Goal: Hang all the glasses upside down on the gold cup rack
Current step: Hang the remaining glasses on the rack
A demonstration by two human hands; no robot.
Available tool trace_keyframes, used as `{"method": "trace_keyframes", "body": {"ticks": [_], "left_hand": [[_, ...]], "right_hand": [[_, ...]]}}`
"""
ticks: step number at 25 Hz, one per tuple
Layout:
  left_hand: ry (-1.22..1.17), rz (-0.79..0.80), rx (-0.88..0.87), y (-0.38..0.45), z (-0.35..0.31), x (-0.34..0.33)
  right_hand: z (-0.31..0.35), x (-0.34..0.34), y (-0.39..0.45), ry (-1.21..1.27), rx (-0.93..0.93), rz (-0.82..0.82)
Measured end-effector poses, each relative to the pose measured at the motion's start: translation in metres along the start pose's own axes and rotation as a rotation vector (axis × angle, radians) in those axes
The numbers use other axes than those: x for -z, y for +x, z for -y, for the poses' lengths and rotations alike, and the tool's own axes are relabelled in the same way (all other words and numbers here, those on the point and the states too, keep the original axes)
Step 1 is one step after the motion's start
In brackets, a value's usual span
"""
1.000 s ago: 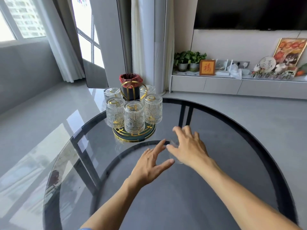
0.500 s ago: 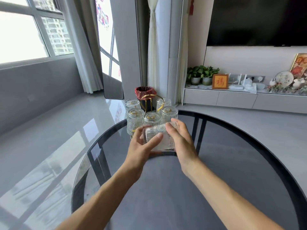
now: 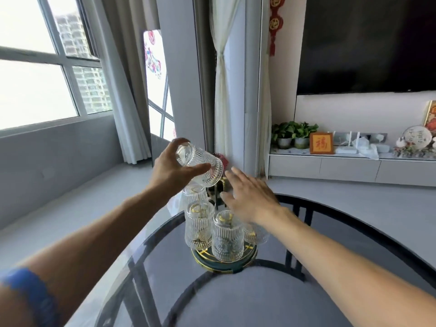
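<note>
Glass is what I hold from the head view, the only view I have: a ribbed glass [image 3: 200, 167] up in the air, tipped so its mouth points down and to the right. My left hand [image 3: 172, 171] has it, with the fingers [image 3: 197, 168] wrapped round its side and the thumb near its bottom. It hangs just above the gold cup rack [image 3: 224, 257]. My right hand [image 3: 250, 197] holds nothing. Its fingers are spread flat, close beside the glass and over the rack.

Other glasses are on the rack already, mouths down. I see a front glass [image 3: 227, 234], a left glass [image 3: 199, 225], a back glass [image 3: 194, 192] under my left hand, and part of one more behind my right wrist. So I think this is the hanging step for a late glass, maybe the last one, but my hands hide part of the rack, so I cannot be sure.

Next, I think I must turn the glass fully upside down and lower it onto a free gold peg. I cannot see which peg is free.

Room is tight. The hung glasses stand close together, so my glass could bump them. The rack sits on the dark round counter [image 3: 259, 303], not far from its back edge. The near side has lots of open room.
</note>
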State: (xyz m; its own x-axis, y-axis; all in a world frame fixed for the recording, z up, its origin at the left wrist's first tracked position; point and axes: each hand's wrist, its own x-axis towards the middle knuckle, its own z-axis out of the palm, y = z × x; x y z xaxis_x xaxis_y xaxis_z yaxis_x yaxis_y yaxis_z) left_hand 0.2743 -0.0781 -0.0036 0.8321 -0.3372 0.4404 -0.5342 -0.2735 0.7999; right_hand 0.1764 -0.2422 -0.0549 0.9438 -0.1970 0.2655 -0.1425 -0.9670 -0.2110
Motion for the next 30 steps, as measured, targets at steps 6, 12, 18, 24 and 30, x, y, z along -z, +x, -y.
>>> {"method": "trace_keyframes", "body": {"ticks": [6,12,18,24,30], "left_hand": [[0.389,0.194,-0.017,0.078,0.005,-0.020],[0.561,0.406,-0.004,0.098,0.019,-0.068],[0.608,0.382,-0.094,0.098,0.042,-0.086],[0.574,0.413,-0.090,0.096,0.047,-0.097],[0.680,0.555,-0.141,0.095,0.049,-0.094]], "right_hand": [[-0.006,-0.019,0.006,-0.051,0.002,-0.126],[-0.002,-0.019,0.000,-0.004,0.032,-0.168],[-0.007,-0.021,0.003,0.028,0.026,-0.180],[-0.010,-0.024,0.003,0.043,0.027,-0.196],[-0.011,-0.022,0.002,0.081,0.039,-0.207]]}}
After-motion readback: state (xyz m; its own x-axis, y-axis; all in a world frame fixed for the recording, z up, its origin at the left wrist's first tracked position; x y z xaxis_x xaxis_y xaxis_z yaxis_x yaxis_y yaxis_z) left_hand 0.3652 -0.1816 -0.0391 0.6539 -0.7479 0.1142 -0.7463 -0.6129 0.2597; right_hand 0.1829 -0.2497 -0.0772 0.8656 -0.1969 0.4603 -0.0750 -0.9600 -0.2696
